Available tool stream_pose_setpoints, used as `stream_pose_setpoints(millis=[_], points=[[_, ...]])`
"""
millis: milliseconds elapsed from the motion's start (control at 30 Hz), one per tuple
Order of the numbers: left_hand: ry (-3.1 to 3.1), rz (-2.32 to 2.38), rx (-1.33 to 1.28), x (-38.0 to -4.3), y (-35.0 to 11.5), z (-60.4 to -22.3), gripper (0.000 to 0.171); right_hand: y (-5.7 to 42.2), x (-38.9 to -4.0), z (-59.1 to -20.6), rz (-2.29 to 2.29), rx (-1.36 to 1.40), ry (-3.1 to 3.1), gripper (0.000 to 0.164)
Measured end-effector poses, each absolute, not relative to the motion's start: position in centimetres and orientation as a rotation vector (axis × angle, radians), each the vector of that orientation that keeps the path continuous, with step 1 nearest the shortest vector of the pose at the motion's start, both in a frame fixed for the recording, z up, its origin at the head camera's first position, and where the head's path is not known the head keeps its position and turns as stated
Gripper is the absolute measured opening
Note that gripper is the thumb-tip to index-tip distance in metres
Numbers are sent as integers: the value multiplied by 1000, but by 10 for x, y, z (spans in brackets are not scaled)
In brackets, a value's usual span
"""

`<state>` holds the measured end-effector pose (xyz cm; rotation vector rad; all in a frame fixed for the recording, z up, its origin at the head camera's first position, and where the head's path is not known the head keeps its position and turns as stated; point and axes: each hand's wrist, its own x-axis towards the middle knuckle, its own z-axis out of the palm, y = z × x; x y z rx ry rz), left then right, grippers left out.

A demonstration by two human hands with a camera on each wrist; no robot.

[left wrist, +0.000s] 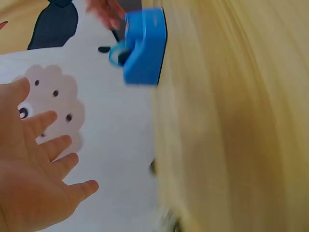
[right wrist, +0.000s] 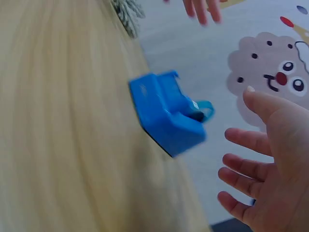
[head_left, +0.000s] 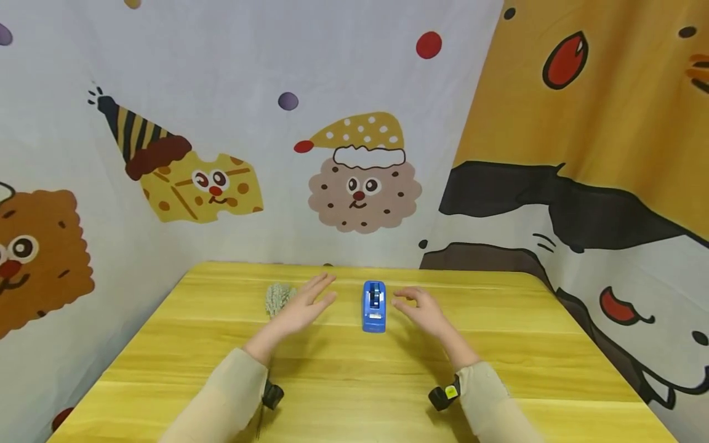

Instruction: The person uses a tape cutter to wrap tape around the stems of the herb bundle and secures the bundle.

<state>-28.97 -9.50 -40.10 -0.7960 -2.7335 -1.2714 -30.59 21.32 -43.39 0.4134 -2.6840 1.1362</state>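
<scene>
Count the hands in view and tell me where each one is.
2: the left hand, left of the blue tape dispenser, and the right hand, right of it; neither touches it.

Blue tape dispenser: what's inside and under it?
A teal ring sits in the blue dispenser, its lower part hidden by the body. Beneath is the yellow table; the dispenser's base and contact patch are covered.

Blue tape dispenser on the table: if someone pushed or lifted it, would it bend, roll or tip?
The blue tape dispenser looks like hard moulded plastic, so it probably won't bend. Its long, flat base rests on the table, so it would likely slide rather than roll or tip. The ring in its open top might turn when lifted.
</scene>
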Motion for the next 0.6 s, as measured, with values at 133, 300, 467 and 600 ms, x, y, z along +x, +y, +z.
stream_pose_setpoints(millis=[133,300,467,600], points=[[-2691,-1547,-741,-298,-66,-411,57,192,-311,-447,1351,228,-2586,28],[-2662,-1804,-578,-308,-42,-428,59,175,-312,-461,1713,-28,-2432,31],[-2558,-2058,-381,-320,-25,-441,60,168,-311,-468,1914,-212,-2307,34],[-2456,-2246,-335,-331,-15,-449,58,165,-312,-472,1954,-206,-2268,31]])
